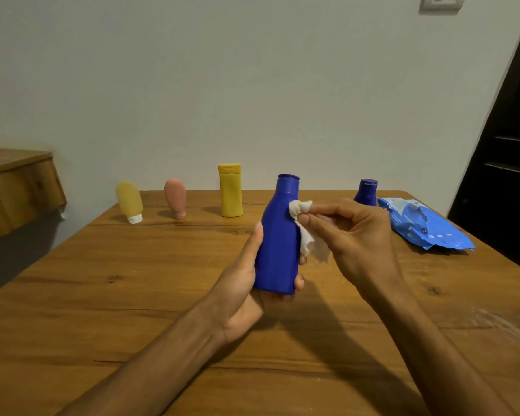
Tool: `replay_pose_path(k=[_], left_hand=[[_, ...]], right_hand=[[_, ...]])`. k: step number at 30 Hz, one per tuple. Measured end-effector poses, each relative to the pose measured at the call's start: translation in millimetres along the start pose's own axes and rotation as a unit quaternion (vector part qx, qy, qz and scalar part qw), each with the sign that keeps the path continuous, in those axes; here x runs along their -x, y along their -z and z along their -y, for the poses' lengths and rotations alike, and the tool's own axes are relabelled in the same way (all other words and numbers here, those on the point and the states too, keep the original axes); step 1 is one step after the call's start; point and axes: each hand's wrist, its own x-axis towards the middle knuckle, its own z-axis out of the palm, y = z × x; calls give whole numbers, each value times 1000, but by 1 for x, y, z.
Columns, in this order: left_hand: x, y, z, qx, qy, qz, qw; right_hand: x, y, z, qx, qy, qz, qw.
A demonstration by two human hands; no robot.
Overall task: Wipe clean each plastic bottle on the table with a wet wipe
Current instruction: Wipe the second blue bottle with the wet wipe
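My left hand (246,283) grips a tall blue plastic bottle (278,244) upright above the middle of the wooden table (132,295). My right hand (351,235) pinches a crumpled white wet wipe (302,211) and presses it against the bottle's right shoulder. Along the far edge stand a pale yellow tube (129,201) on its white cap, a pink tube (175,198), a yellow bottle (230,190) and a second, smaller blue bottle (366,192), partly hidden behind my right hand.
A blue wet wipe pack (424,226) lies crumpled at the table's right far side. A wooden ledge (18,187) juts from the wall at the left. A dark doorway or cabinet (505,175) stands at the right.
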Motion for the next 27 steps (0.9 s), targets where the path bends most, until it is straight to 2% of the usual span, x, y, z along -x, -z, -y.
replay_pose_path(k=[3,5,8,13,15,20,21,25,27], left_hand=[[1,-2,5,-41,-1,-13,999],[-1,-3,3,-51,-18,-29,998],[-5,-3,-3,-4,-39,-46,998],[-5,-4,1,21,-38,-79,996],[-5,-5,0,21,-43,-90,995],[-9,1,-6,38,-36,-133,990],[-9,2,-6,40,-35,-135,989],[-7,-4,1,-1,-42,-104,994],[-6,-3,3,-21,-45,-101,994]], right_hand=[[1,-1,-1,12,28,-46,998],[1,-1,1,63,44,-24,997],[3,-6,3,139,50,58,987],[7,-10,1,198,96,18,975],[10,-13,4,215,107,26,970],[16,-17,19,239,89,187,949],[16,-17,18,245,88,194,946],[15,-17,8,236,98,73,964],[14,-19,5,243,103,54,963]])
